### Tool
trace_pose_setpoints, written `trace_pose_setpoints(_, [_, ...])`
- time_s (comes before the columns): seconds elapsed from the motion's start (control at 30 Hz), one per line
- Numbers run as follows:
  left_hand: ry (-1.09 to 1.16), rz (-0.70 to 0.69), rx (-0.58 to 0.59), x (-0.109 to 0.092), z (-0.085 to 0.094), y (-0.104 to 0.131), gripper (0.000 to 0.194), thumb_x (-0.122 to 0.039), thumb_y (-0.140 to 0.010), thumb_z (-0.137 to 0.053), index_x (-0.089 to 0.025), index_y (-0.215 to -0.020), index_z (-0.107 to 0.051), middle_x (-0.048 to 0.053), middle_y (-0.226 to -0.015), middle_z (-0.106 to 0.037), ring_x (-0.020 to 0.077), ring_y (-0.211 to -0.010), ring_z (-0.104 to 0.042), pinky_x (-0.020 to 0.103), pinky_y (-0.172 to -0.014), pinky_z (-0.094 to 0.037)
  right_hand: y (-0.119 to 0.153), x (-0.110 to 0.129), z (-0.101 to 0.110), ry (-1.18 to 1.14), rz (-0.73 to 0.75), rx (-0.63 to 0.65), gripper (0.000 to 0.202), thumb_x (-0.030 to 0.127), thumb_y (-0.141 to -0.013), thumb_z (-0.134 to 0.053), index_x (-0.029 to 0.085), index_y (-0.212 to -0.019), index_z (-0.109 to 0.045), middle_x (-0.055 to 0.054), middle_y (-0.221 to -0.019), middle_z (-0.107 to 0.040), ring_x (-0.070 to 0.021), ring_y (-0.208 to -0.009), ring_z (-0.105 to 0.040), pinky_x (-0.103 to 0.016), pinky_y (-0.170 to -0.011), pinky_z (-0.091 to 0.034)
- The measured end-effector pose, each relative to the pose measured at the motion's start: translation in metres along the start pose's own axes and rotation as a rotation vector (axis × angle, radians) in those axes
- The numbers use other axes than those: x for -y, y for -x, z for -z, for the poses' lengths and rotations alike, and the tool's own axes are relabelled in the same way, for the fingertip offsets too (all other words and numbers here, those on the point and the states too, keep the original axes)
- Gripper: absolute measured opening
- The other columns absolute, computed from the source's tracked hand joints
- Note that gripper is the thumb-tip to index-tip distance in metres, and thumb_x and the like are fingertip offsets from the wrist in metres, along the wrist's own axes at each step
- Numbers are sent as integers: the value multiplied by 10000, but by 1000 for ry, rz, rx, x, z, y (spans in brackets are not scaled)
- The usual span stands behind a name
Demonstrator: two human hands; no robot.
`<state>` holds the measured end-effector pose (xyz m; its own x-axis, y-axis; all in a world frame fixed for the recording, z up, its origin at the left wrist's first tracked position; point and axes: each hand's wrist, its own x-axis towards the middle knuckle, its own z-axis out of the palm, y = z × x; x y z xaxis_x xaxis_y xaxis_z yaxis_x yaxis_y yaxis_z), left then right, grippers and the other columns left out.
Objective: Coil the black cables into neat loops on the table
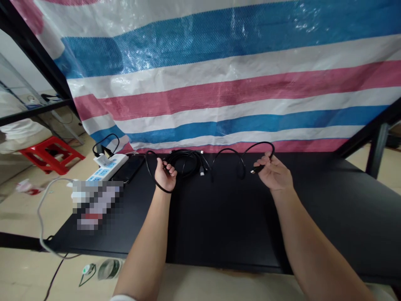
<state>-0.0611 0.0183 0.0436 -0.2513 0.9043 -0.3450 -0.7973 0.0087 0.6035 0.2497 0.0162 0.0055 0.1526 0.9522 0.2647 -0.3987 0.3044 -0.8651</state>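
Observation:
My left hand [166,175] is closed on a black cable, part of which loops round the outside of the wrist. My right hand [274,171] pinches the same kind of black cable [230,149] near its plug [257,169], over the right part of the black table [216,225]. Between the hands the cable runs in loose waves. Just beyond my left hand lies a coiled bundle of black cables [188,152] with several plugs showing at its right side.
A white power strip [108,168] with plugs and a dark phone [133,168] lie at the table's left. Behind hangs a striped sheet [219,100]. A red stool [52,154] with a seated person stands at the left; a jar [109,269] is below the front edge.

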Motion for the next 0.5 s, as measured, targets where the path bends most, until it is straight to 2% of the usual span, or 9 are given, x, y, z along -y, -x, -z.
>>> trace_pose_setpoints(0.13, [13,3,-12,1,-3,2,457,-381,-958,-326,-174,-556,-395,-64,-421,-315,42,-320,-298,138,-319,-209,-3,-1,0,64,20,18,254,248,-540,-736,278,-722,-562,53,-597,-570,-117,-498,-480,-304,-550,-471])
trace_pose_setpoints(0.23, [-10,7,6,1,-3,3,445,-369,-952,-352,-171,-559,-416,-60,-424,-337,43,-323,-316,140,-325,-220,-2,-7,-6,286,72,-32,322,300,-521,-778,258,-736,-541,55,-586,-581,-110,-488,-480,-271,-512,-429])
trace_pose_setpoints(0.33, [-48,10,23,2,-2,2,426,-381,-926,-423,-170,-556,-428,-59,-429,-356,45,-325,-330,143,-330,-232,2,-15,-15,505,93,-24,384,357,-477,-816,238,-687,-517,59,-566,-553,-106,-500,-484,-261,-517,-421])
trace_pose_setpoints(0.43, [-81,5,46,3,-1,1,418,-398,-900,-477,-170,-552,-437,-58,-426,-368,50,-331,-348,151,-337,-248,5,-17,-22,679,66,-13,352,427,-503,-793,221,-617,-530,45,-538,-549,-118,-508,-504,-272,-528,-423])
trace_pose_setpoints(0.5, [-102,-1,62,4,0,0,410,-408,-877,-517,-172,-550,-443,-58,-423,-376,52,-333,-357,159,-340,-258,5,-15,-24,730,62,-54,323,455,-529,-764,212,-603,-565,25,-540,-576,-136,-527,-535,-282,-540,-428])
